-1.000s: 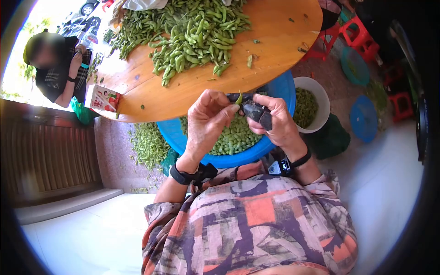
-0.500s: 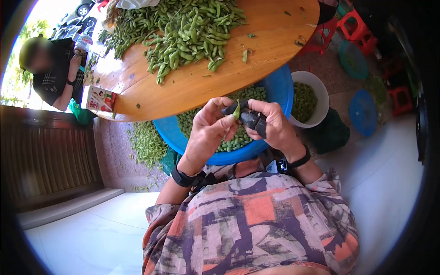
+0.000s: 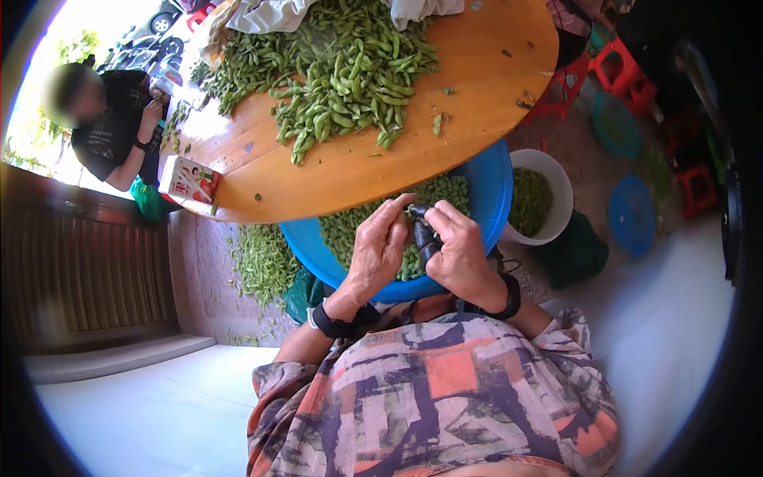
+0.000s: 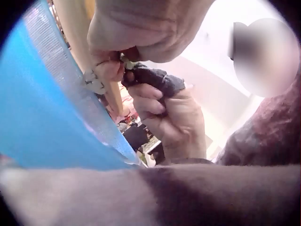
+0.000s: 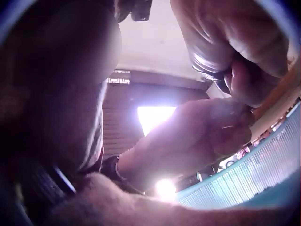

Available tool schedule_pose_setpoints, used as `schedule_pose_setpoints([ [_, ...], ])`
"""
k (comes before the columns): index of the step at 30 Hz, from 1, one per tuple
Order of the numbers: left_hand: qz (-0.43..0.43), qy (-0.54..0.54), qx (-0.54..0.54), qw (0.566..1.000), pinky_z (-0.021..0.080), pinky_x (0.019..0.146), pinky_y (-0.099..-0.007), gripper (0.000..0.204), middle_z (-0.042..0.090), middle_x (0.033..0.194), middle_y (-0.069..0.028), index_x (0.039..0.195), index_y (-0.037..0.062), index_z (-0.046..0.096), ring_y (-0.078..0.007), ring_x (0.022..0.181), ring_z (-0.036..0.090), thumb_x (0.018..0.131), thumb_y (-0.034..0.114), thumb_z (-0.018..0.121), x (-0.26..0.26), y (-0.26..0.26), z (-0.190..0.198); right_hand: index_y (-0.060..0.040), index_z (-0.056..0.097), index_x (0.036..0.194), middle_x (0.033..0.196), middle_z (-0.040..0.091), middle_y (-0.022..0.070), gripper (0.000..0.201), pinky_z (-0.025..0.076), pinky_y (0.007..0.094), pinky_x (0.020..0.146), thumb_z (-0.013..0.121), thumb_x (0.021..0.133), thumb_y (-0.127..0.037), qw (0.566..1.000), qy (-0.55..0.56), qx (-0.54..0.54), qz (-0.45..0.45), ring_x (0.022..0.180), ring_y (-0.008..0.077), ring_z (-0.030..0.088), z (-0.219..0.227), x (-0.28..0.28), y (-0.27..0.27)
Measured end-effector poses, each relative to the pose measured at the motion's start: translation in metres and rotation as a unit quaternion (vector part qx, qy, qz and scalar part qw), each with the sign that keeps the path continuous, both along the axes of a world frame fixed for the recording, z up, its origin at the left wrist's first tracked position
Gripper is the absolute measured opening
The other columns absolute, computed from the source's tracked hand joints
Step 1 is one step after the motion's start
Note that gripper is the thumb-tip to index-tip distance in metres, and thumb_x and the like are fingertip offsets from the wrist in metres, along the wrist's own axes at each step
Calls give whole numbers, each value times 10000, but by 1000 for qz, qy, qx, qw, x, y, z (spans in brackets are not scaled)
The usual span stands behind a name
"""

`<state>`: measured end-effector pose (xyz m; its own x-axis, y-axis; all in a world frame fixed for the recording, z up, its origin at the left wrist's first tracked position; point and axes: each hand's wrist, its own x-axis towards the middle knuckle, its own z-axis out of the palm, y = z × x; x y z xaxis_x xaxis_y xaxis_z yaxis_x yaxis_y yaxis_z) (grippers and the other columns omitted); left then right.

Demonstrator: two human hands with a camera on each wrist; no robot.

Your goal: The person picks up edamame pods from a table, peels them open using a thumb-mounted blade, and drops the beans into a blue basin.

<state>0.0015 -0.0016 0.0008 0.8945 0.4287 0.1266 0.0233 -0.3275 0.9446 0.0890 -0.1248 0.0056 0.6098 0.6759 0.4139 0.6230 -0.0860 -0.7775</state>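
Observation:
My left hand (image 3: 380, 245) and right hand (image 3: 461, 256) meet over a blue basin (image 3: 499, 187) holding shelled green soybeans (image 3: 338, 238). In the left wrist view, a small piece of green soybean pod (image 4: 127, 61) shows between the two hands' fingertips. The left fingers pinch it, while the right thumb and forefinger, wrapped in black covers (image 4: 162, 81), press together at its end. Most of the pod is hidden by the fingers. In the right wrist view, both hands are dark and the pod does not show.
A heap of pods (image 3: 350, 87) covers part of the wooden table (image 3: 477, 103), beside a carton (image 3: 191, 181). A white bucket (image 3: 560, 187) of empty pods stands right of the basin. More pods (image 3: 261, 258) lie on the floor, left. Another person (image 3: 111, 119) sits across the table.
Both hands have come lower and nearer my body in the head view. The left hand has turned, so the pod seen earlier at its fingertips is mostly hidden there. The view has shifted slightly.

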Motion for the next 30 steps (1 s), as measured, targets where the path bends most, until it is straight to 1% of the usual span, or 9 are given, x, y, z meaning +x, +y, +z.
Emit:
schedule_pose_setpoints([
  [4, -11, 10, -34, 999, 386, 571, -213, 416, 456, 716, 26, 1256, -7, 561, -55, 635, 408, 881, -37, 384, 5, 0, -10, 24, 579, 918, 807, 531, 186, 207, 465, 430, 636, 544, 718, 68, 1000, 6, 4, 1, 756, 401, 562, -5, 5, -2],
  [9, -91, 69, -53, 992, 474, 737, -251, 477, 560, 769, -8, 1280, -14, 543, -84, 732, 514, 839, -69, 367, 9, 4, 3, 35, 585, 911, 807, 550, 192, 207, 458, 414, 642, 545, 711, 71, 997, 70, 3, 27, 758, 395, 566, 3, 21, -21],
  [18, -72, 42, -194, 978, 491, 780, -270, 586, 530, 942, -48, 1378, 9, 434, -96, 819, 533, 812, -100, 328, 14, -5, 1, 21, 589, 883, 795, 555, 196, 138, 447, 396, 640, 552, 757, 64, 995, 99, 3, 21, 746, 392, 564, 1, 26, -22],
  [20, -117, 50, -156, 980, 505, 821, -290, 637, 541, 937, -53, 1421, 29, 362, -139, 875, 588, 802, -121, 344, 10, 2, -3, 25, 599, 901, 800, 573, 183, 130, 457, 373, 649, 553, 784, 59, 993, 118, -6, 21, 728, 325, 591, 4, 30, -29],
  [23, -96, 46, -204, 973, 510, 789, -301, 552, 598, 921, -76, 1346, 26, 463, -171, 886, 630, 815, -122, 422, 7, 4, 2, 17, 623, 934, 773, 614, 108, 146, 476, 296, 651, 516, 839, 47, 967, 254, -12, -8, 697, 119, 559, 8, 35, -41],
  [25, -165, 54, 115, 978, 507, 727, -303, 381, 632, 869, -108, 1185, 5, 589, -176, 839, 650, 826, -98, 509, 6, 21, 4, -2, 642, 928, 742, 617, 97, 182, 468, 270, 610, 497, 829, 47, 954, 296, 0, -54, 644, 98, 545, 3, 51, -62],
  [26, -163, 53, 116, 978, 507, 727, -303, 381, 632, 869, -108, 1185, 5, 589, -176, 839, 650, 826, -98, 509, 7, 25, 11, -9, 641, 912, 702, 596, 94, 202, 447, 271, 563, 481, 807, 55, 964, 251, -13, -86, 624, 63, 529, 3, 64, -75],
  [29, -38, 15, 275, 961, 512, 699, -336, 193, 633, 883, -160, 1016, -17, 652, -289, 797, 649, 839, -18, 577, 19, 36, 40, 31, 521, 931, 740, 566, 278, 247, 457, 457, 652, 456, 696, 76, 944, -72, -170, -273, 750, 490, 551, -2, 97, -107],
  [30, -33, 14, 276, 960, 512, 699, -336, 193, 633, 883, -160, 1016, -17, 652, -289, 797, 649, 839, -18, 577, 27, 40, 44, 45, 505, 940, 749, 567, 284, 259, 457, 476, 665, 474, 684, 74, 927, -108, -183, -309, 754, 475, 574, -12, 105, -115],
])
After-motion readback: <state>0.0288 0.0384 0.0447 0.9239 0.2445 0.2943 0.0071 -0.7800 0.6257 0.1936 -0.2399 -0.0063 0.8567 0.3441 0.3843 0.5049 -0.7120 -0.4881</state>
